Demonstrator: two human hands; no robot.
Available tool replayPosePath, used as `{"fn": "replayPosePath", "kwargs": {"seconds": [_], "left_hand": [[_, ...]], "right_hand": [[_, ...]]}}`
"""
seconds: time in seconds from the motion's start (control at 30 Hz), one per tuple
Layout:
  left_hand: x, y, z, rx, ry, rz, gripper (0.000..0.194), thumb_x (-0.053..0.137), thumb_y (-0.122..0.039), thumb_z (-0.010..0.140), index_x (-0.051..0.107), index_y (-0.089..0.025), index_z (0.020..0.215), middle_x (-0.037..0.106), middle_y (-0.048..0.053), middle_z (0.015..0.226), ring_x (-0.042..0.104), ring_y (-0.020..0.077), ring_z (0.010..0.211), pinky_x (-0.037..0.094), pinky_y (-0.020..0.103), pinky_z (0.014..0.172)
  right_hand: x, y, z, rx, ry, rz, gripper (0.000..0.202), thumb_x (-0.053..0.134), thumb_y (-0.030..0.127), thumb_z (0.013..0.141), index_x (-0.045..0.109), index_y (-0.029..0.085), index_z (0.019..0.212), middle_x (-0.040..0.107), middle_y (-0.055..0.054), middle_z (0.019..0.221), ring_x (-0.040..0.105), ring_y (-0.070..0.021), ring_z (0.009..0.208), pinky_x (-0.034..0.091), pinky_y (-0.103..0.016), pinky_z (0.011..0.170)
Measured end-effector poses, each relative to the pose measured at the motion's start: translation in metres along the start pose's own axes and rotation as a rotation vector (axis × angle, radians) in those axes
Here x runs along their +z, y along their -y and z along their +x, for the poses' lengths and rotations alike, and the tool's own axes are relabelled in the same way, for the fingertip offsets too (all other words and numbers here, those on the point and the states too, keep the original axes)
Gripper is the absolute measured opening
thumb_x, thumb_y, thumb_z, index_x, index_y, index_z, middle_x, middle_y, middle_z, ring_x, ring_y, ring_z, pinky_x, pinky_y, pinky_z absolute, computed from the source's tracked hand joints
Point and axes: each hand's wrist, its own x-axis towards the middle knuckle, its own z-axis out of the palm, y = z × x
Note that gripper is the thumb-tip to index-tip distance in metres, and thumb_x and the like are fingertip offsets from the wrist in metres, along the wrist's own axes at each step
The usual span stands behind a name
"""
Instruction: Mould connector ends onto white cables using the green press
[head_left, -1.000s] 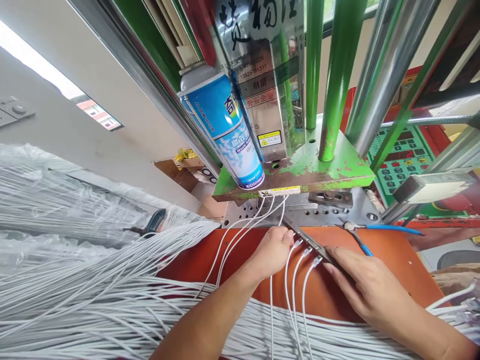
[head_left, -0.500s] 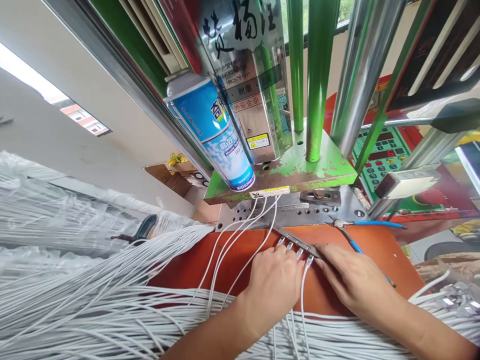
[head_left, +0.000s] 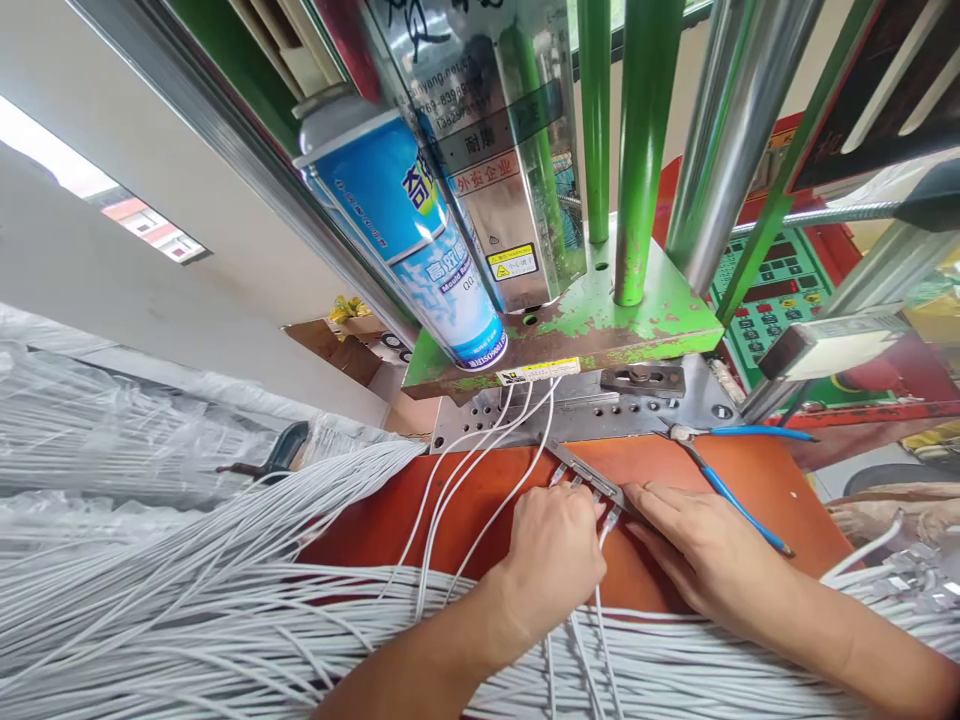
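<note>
A narrow metal bar (head_left: 586, 470) lies slanted over the brown work surface, with several clear cable plugs (head_left: 610, 519) along its near side. My right hand (head_left: 697, 535) grips the bar's right end between thumb and fingers. My left hand (head_left: 559, 545) is closed at the plugs in the middle of the row, its fingertips on one of them; the hand partly hides that plug. White cables run from the plugs down toward the near edge, passing beneath my left wrist.
Blue-handled cutters (head_left: 731, 480) lie right of my hands. Behind stands a green press (head_left: 570, 345) with a blue spray can (head_left: 450, 290) on its plate; several cables come out below it. Bundled white cables (head_left: 247, 620) spread across the front and left. A control panel (head_left: 780, 290) is at right.
My left hand has shifted slightly right and curled tighter over the middle plugs. My right hand keeps its grip on the bar. The camera view has tilted a little.
</note>
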Motion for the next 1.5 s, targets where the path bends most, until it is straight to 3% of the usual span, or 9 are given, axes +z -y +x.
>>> {"fn": "replayPosePath", "kwargs": {"seconds": [0.3,0.53,0.7,0.97,1.1,1.2,1.3,1.4,1.5], "left_hand": [[-0.029,-0.008,-0.015,0.044,-0.057,0.095,0.030,0.049,-0.039,0.104,0.070,-0.020,0.096,0.075,0.009,0.091,0.073,0.0299,0.082,0.045,0.036,0.067],[-0.010,-0.012,-0.015,0.093,0.058,0.044,0.036,0.041,-0.028,0.104,0.073,-0.018,0.094,0.076,0.011,0.088,0.073,0.0294,0.081,0.043,0.035,0.063],[-0.005,-0.013,-0.013,0.069,0.045,0.051,0.032,0.045,-0.030,0.103,0.072,-0.018,0.091,0.075,0.009,0.083,0.073,0.0290,0.075,0.042,0.035,0.061],[0.002,-0.018,-0.016,0.051,-0.047,0.085,0.022,0.050,-0.019,0.097,0.070,-0.020,0.088,0.075,0.006,0.081,0.072,0.0267,0.073,0.041,0.035,0.059],[0.004,-0.017,-0.014,0.071,-0.049,0.108,0.024,0.050,-0.022,0.099,0.071,-0.020,0.088,0.075,0.006,0.080,0.072,0.0269,0.070,0.041,0.035,0.058],[-0.006,-0.011,-0.011,0.113,-0.059,0.072,0.024,0.058,-0.034,0.100,0.070,-0.021,0.084,0.075,0.005,0.080,0.071,0.0260,0.070,0.041,0.034,0.059],[-0.025,0.009,-0.007,0.106,-0.198,-0.078,0.029,0.059,-0.041,0.101,0.067,-0.022,0.081,0.074,0.002,0.079,0.069,0.0211,0.071,0.044,0.032,0.064],[-0.041,0.038,0.003,-0.032,-0.503,-0.093,0.022,0.062,-0.042,0.100,0.066,-0.020,0.098,0.073,0.007,0.096,0.070,0.0240,0.090,0.051,0.035,0.079],[-0.037,0.059,0.022,-0.078,-0.660,0.005,0.063,0.075,-0.055,0.088,0.056,-0.014,0.131,0.063,0.020,0.129,0.059,0.0381,0.123,0.049,0.051,0.101]], "right_hand": [[0.004,0.011,0.002,0.111,-0.040,-0.189,0.026,0.032,0.028,0.110,0.057,0.020,0.110,0.068,-0.005,0.088,0.069,-0.0211,0.079,0.047,-0.033,0.068],[0.004,0.008,0.000,0.085,-0.054,-0.192,0.022,0.034,0.023,0.108,0.054,0.019,0.116,0.068,-0.006,0.091,0.069,-0.0222,0.082,0.048,-0.034,0.070],[0.005,0.006,0.002,0.064,-0.053,-0.183,0.022,0.036,0.019,0.106,0.053,0.018,0.119,0.068,-0.007,0.093,0.069,-0.0228,0.084,0.049,-0.034,0.070],[0.006,0.006,0.001,0.058,-0.012,-0.131,0.022,0.035,0.013,0.103,0.055,0.016,0.112,0.064,-0.007,0.086,0.063,-0.0220,0.077,0.047,-0.034,0.068],[0.008,0.006,0.002,0.068,-0.066,-0.180,0.022,0.036,0.018,0.105,0.057,0.016,0.109,0.062,-0.008,0.089,0.059,-0.0231,0.079,0.046,-0.036,0.070],[0.011,0.006,0.001,0.096,-0.078,-0.224,0.024,0.037,0.024,0.107,0.060,0.017,0.107,0.060,-0.009,0.093,0.055,-0.0248,0.083,0.047,-0.040,0.073],[0.006,0.005,0.000,0.115,-0.079,-0.199,0.026,0.040,0.029,0.108,0.060,0.019,0.122,0.062,-0.011,0.107,0.058,-0.0259,0.095,0.050,-0.043,0.083],[-0.014,-0.005,0.013,0.106,-0.181,-0.207,0.041,0.044,0.035,0.108,0.047,0.019,0.145,0.057,-0.015,0.135,0.055,-0.0279,0.122,0.047,-0.046,0.104],[-0.044,-0.026,0.049,0.128,-0.325,-0.268,0.047,0.042,0.041,0.107,0.048,0.013,0.144,0.055,-0.020,0.143,0.049,-0.0327,0.134,0.040,-0.049,0.114]]}}
